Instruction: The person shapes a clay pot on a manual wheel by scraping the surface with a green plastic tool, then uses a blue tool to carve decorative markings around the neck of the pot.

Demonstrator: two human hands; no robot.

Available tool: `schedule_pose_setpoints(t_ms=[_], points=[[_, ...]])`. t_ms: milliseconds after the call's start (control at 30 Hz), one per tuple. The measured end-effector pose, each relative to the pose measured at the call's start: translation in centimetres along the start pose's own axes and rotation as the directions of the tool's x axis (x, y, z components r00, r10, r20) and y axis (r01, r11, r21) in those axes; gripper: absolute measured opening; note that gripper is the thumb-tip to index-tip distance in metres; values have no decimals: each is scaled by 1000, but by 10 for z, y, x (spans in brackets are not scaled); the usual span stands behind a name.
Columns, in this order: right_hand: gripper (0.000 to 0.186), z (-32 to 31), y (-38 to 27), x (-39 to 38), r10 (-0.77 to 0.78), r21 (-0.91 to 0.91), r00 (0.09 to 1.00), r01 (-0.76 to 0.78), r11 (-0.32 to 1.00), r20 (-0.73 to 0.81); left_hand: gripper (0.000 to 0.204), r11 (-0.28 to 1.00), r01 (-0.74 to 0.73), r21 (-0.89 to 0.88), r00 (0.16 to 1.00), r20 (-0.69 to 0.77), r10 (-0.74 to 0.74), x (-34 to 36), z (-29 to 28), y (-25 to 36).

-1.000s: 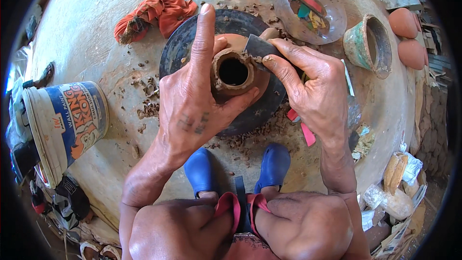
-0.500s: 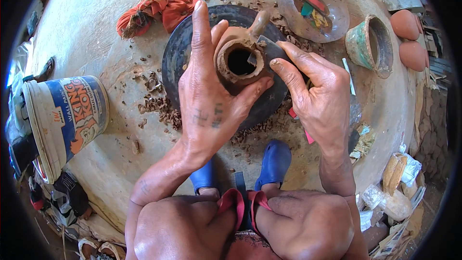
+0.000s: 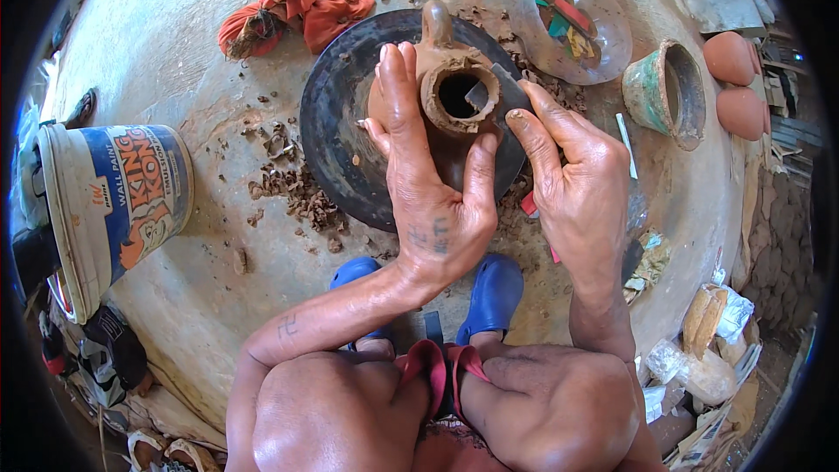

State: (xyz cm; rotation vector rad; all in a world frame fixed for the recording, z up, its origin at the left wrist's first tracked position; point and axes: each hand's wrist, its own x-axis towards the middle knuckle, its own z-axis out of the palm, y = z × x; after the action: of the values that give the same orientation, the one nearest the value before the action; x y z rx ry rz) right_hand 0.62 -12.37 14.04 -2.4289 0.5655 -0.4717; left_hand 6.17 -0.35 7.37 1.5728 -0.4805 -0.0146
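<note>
A brown clay pot (image 3: 445, 54) with a round mouth and a stubby spout (image 3: 437, 24) stands on a round black turntable (image 3: 336, 153). My left hand (image 3: 434, 201) is curved about the pot's near side, with its fingers along the left of the neck and the thumb at the right below the rim. Between thumb and fingertips, my right hand (image 3: 577, 162) pinches a flat grey metal scraper (image 3: 511, 86). The blade lies across the right edge of the mouth, one corner reaching into the opening. The rim looks rough, with bits of clay clinging to it.
Clay shavings (image 3: 301, 197) litter the floor around the turntable. Orange cloth (image 3: 336, 4) lies behind it, beside a clear bowl of scraps (image 3: 612, 57). A green-and-white tub (image 3: 647, 92) and two clay pots (image 3: 730, 59) stand at right; a paint bucket (image 3: 179, 179) is at left.
The pot has turned counter-clockwise, its spout swinging from upper right to straight back. My left hand has shifted right and nearer, its raised finger now lowered along the neck. The scraper stays at the rim.
</note>
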Motion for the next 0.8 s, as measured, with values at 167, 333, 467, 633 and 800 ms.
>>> schedule_pose_setpoints(t_ms=[167,333,467,633,800], points=[[30,-4,-13,-9,77,-76,996,-74,994,45,92,999,-1,-51,999,49,3,-7,-1,-1],[31,8,-18,-15,46,-45,999,-46,998,-6,87,995,27,96,991,131,-40,-6,-9,9],[31,11,-30,-19,19,-41,999,-20,999,-39,82,987,57,149,976,201,-87,-3,-15,15],[28,2,-24,-18,205,210,976,-186,960,-71,91,999,16,39,965,262,-26,7,-31,19],[25,-26,33,-21,401,399,860,-263,878,-316,97,981,-191,-28,979,66,192,36,-72,-23]])
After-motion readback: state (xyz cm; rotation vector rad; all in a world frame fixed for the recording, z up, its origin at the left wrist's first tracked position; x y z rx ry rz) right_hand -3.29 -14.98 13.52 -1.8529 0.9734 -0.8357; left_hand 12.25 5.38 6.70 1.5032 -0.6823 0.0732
